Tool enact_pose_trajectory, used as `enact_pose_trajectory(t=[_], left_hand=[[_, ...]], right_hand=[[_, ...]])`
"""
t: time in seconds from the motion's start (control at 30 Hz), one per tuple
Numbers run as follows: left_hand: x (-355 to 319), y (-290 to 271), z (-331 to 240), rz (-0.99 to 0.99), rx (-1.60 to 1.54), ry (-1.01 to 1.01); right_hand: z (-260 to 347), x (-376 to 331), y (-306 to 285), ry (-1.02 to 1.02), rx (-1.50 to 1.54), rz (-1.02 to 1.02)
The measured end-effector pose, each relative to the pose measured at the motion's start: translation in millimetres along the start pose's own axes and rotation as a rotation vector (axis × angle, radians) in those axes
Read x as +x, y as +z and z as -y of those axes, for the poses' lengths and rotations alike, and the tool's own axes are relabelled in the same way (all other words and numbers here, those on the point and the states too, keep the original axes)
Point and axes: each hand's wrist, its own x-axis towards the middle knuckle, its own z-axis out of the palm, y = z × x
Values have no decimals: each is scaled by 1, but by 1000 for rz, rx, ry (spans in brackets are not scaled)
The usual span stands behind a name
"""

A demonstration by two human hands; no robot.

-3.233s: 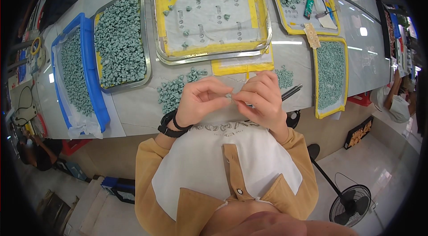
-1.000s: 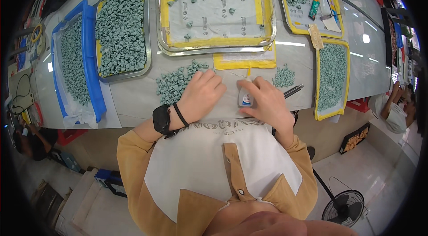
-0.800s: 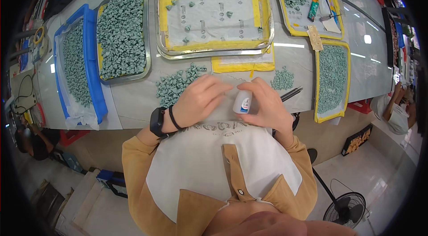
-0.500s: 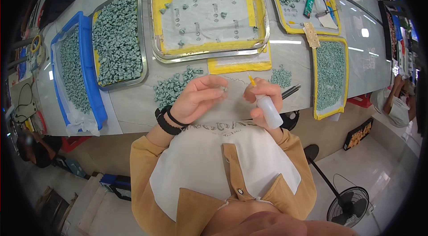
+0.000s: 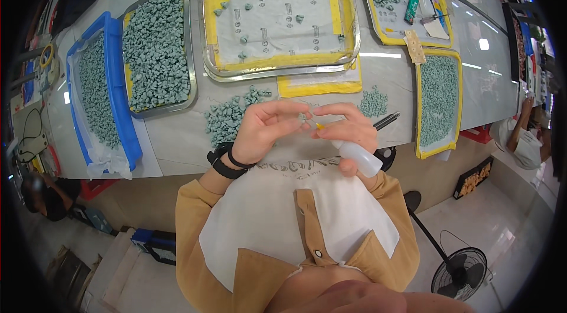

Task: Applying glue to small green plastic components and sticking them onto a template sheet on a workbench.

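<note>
My left hand point(image 5: 266, 127), with black bands at its wrist, pinches a small green piece point(image 5: 303, 117) between thumb and fingers. My right hand point(image 5: 348, 127) is closed round a white squeeze bottle point(image 5: 361, 160) with a yellow nozzle point(image 5: 320, 126). The nozzle points toward the left fingertips; its very end is hard to make out. Right thumb and fingertips almost meet the left ones near the small piece. Beside my left hand lies a pile of larger green pieces point(image 5: 227, 118). Beyond my right hand is a pile of smaller green pieces point(image 5: 374, 102).
A metal tray point(image 5: 277, 70) with scattered pieces lies ahead. At left stand a full metal tray point(image 5: 192, 70) and a blue tray point(image 5: 123, 118). At right are a yellow-edged tray point(image 5: 418, 109) of small pieces and a tool tray point(image 5: 369, 23). A floor fan point(image 5: 459, 271) stands lower right.
My right hand has moved left, up to the left fingertips, and the bottle has tilted so that its nozzle points toward the small piece. The left hand has barely shifted.
</note>
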Motion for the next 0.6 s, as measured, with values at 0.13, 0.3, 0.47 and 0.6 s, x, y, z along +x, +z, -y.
enact_pose_trajectory(t=[0.13, 0.3, 0.47, 0.6], left_hand=[[-4, 1, -1, -21, 107, 26], [-6, 2, -1, -45, 130, 30], [-6, 1, 0, -63, 147, 44], [-5, 1, -1, -58, 127, 27]], right_hand=[[0, 1, 5, 4, 36, 10], [2, 4, 6, 32, 16, 9], [-2, 5, 9, 0, -6, 8], [-2, 5, 8, -21, -20, -4]])
